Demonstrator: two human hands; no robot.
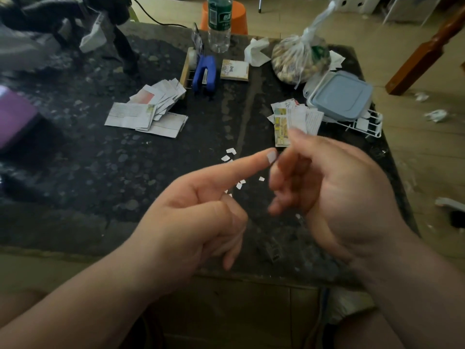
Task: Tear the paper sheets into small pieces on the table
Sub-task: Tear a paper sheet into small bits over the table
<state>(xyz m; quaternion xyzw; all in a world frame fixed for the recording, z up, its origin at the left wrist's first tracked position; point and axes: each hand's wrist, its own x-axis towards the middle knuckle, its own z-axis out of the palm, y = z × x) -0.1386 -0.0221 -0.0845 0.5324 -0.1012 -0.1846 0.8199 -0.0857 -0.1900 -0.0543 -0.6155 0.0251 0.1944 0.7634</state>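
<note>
The left hand [201, 210] hovers over the table [100, 172], index finger straight with a small white scrap [271, 156] on its tip, the other fingers curled. The right hand [334, 187] is blurred, its fingers loosely bent, and I cannot tell if it holds anything. Torn pieces [239, 185] lie below, between 2 stacks: the left paper pile [148, 112] and the right paper pile [294, 119].

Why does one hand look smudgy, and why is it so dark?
Head view: the right hand is motion-blurred; the left hand, with a tiny white paper scrap on its fingertip, looks sharper; the dark speckled stone table is dimly lit.
</note>
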